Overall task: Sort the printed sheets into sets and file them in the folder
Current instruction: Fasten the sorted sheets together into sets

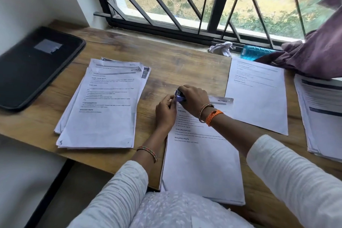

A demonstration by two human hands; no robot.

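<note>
Right hand (192, 99) clamps a small stapler (179, 96) on the top-left corner of the thin, floppy set of sheets (201, 157); left hand (165, 110) pinches that corner steady.

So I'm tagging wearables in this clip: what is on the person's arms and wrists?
Both arms wear loose white textured sleeves pushed up the forearm. The left wrist has a thin bangle with red and green beads. The right wrist has metallic bangles and a braided orange thread band.

matt white paper sheets (203, 163) lie on a grained wooden desk (175, 68) beside a black matt folder (35, 66).
</note>
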